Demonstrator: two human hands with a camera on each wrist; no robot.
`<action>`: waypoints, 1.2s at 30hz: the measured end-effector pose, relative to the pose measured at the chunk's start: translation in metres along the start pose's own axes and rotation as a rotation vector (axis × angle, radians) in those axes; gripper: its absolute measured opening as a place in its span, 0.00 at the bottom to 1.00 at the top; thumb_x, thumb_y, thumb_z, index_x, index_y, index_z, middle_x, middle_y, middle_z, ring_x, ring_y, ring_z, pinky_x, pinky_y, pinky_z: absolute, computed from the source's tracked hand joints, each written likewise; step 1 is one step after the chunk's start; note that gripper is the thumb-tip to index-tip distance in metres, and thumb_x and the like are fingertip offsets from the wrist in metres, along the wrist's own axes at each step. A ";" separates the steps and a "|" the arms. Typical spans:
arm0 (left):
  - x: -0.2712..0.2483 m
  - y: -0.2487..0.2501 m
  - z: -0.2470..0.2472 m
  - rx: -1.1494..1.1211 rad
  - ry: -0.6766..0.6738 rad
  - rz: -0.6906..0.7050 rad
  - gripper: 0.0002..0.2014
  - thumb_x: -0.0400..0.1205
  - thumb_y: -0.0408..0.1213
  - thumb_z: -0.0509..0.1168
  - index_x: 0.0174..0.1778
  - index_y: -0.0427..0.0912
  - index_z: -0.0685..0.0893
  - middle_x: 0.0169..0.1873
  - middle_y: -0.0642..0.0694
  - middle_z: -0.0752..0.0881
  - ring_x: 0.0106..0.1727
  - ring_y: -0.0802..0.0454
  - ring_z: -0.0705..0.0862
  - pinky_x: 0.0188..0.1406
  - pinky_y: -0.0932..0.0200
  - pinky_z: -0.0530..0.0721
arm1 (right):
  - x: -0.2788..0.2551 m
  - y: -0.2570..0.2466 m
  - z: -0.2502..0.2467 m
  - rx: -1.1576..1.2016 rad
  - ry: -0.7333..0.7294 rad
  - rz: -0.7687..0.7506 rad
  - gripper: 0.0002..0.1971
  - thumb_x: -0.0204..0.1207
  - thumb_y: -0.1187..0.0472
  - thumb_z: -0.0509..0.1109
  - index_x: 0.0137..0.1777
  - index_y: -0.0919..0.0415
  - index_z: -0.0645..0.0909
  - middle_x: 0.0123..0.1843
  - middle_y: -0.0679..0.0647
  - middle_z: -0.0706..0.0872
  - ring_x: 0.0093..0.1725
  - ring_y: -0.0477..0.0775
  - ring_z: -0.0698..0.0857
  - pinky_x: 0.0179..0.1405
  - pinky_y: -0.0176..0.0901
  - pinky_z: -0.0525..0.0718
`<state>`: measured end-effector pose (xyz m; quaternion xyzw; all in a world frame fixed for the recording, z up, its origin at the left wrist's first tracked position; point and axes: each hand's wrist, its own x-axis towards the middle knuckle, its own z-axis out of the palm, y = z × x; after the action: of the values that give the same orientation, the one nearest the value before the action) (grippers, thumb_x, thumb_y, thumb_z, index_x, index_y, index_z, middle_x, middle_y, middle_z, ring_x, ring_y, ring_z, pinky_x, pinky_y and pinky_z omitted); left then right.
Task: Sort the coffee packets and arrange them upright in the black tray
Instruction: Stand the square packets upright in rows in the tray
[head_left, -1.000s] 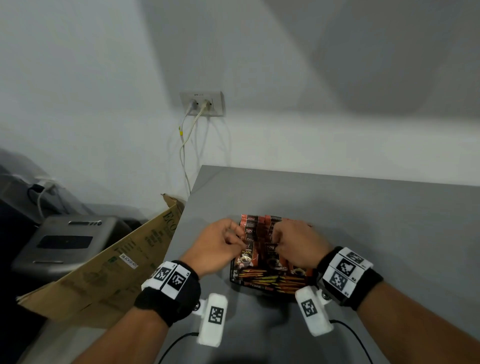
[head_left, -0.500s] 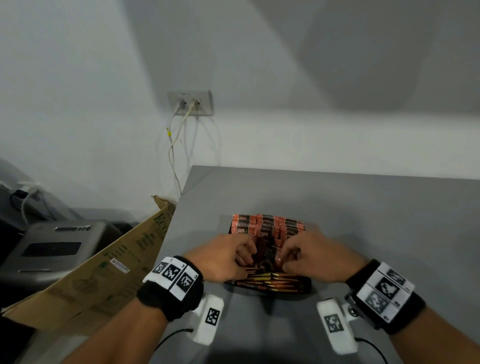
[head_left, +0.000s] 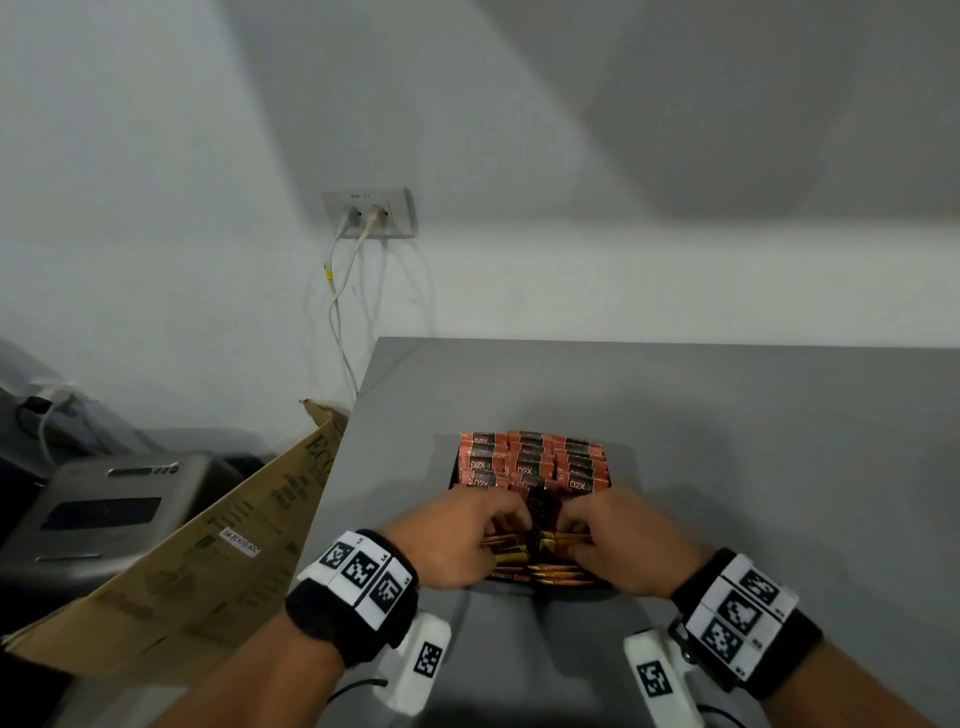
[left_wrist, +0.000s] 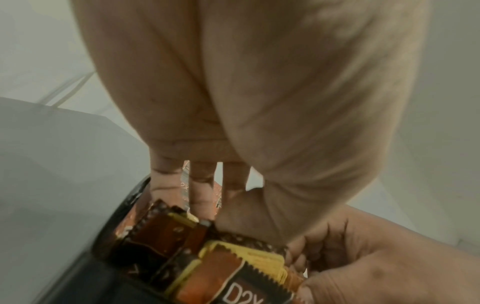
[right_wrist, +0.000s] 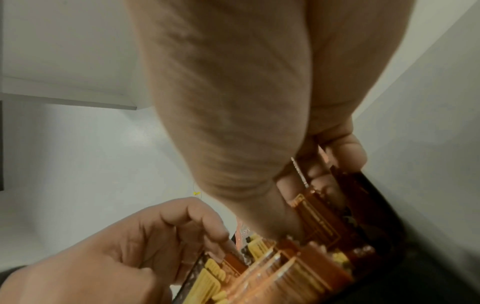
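Black tray (head_left: 453, 475) on the bench; both grips, left hand (head_left: 451, 540) and right hand (head_left: 618, 545), curl around coffee packets (head_left: 532, 462) between them, likely squaring rows upright.

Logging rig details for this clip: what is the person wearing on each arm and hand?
Both hands are bare, no sleeves. Left wrist and right wrist each carry a black band with white blocks bearing black square-code markers. A white camera module with its own marker and a thin black cable hangs below each.

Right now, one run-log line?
left hand: in coffee packets | right hand: same | black tray: on table | far rows upright
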<state>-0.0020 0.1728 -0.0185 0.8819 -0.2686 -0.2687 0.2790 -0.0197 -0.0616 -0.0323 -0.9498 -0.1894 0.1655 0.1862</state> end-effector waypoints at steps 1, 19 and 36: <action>0.000 0.001 0.001 0.027 -0.007 0.005 0.25 0.75 0.26 0.66 0.65 0.54 0.83 0.53 0.58 0.84 0.51 0.60 0.83 0.50 0.61 0.86 | 0.000 -0.001 0.001 -0.008 0.002 -0.001 0.06 0.80 0.54 0.72 0.54 0.46 0.86 0.46 0.39 0.85 0.44 0.42 0.85 0.42 0.33 0.81; 0.003 -0.004 0.005 0.125 0.037 0.063 0.14 0.80 0.34 0.65 0.59 0.52 0.83 0.54 0.51 0.85 0.49 0.54 0.83 0.48 0.54 0.85 | -0.021 0.003 -0.008 0.346 0.151 0.120 0.06 0.76 0.62 0.72 0.43 0.48 0.83 0.41 0.44 0.89 0.39 0.35 0.87 0.34 0.32 0.84; -0.010 -0.004 -0.011 -0.677 0.677 -0.094 0.17 0.86 0.27 0.63 0.60 0.57 0.77 0.46 0.37 0.88 0.36 0.36 0.87 0.36 0.34 0.90 | -0.018 -0.012 -0.031 0.976 0.547 0.148 0.12 0.78 0.75 0.72 0.50 0.57 0.88 0.42 0.54 0.93 0.37 0.54 0.92 0.34 0.39 0.86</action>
<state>-0.0013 0.1855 -0.0099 0.7907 -0.0200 -0.0512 0.6097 -0.0269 -0.0674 0.0043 -0.7727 0.0315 -0.0055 0.6339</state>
